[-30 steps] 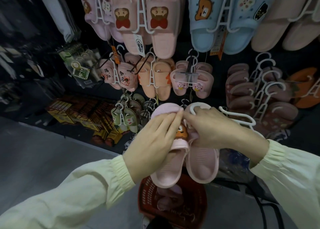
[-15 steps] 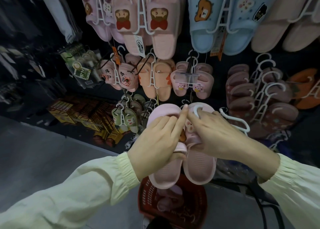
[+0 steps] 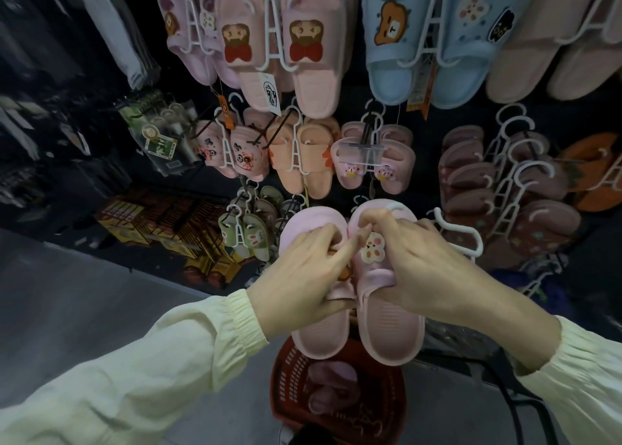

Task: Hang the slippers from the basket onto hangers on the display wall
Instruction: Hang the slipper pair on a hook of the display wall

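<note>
Dark display wall (image 3: 427, 165) behind; centre-frame, left hand (image 3: 303, 276) and right hand (image 3: 420, 266) gripped pale pink rubber slippers (image 3: 390, 330), seemingly fitting a white plastic hanger (image 3: 400, 206); next would need hooking it onto the wall.

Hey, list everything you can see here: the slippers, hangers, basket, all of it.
held slippers: one pair, pink, centre, in both hands
white hanger: one, white, hook showing above the held pair
basket: one, red, below the hands, at least one pink slipper inside
bear slippers: one pair, pink, hung top centre
blue slippers: one pair, light blue, hung top right
orange slippers: one pair, orange, hung middle row
green slippers: one pair in front, green, hung left of the hands
brown slippers: several pairs, reddish brown, hung at right
left hand: fingers curled on the left slipper
right hand: fingers curled on the right slipper
</note>
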Tool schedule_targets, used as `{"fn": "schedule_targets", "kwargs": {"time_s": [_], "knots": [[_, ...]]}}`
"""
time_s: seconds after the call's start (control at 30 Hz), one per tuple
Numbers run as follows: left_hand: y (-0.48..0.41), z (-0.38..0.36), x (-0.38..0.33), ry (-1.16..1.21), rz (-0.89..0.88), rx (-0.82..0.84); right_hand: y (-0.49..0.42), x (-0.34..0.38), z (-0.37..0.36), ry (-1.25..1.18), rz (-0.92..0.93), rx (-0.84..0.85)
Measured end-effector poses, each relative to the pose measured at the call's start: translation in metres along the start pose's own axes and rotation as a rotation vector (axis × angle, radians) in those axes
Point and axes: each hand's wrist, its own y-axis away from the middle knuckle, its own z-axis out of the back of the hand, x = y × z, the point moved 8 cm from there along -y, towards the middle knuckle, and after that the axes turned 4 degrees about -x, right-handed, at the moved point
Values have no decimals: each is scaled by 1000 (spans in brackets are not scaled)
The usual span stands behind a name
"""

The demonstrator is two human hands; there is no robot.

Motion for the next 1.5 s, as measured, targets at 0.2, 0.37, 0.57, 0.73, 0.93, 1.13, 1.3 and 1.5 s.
{"fn": "schedule_targets", "kwargs": {"time_s": [0.2, 0.37, 0.57, 0.73, 0.93, 1.13, 1.3, 1.5], "knots": [[-3, 2, 1, -11, 51, 41, -3, 3, 3, -21, -7, 9], [-6, 16, 5, 56, 124, -38, -6, 7, 8, -33, -4, -9], [-7, 22, 11, 86, 212, -74, -13, 13, 11, -23, 18, -16], [-5, 26, 11, 52, 216, -141, -16, 17, 11, -18, 31, -9], [-2, 27, 9, -3, 235, -162, -17, 23, 11, -104, 63, 25], [1, 24, 16, -69, 224, -108, -15, 23, 8, -232, 63, 48], [4, 27, 26, -38, 276, -89, -18, 11, 21, -334, -44, -36], [7, 22, 33, -73, 283, -59, -17, 7, 36, -322, -47, -113]]}}
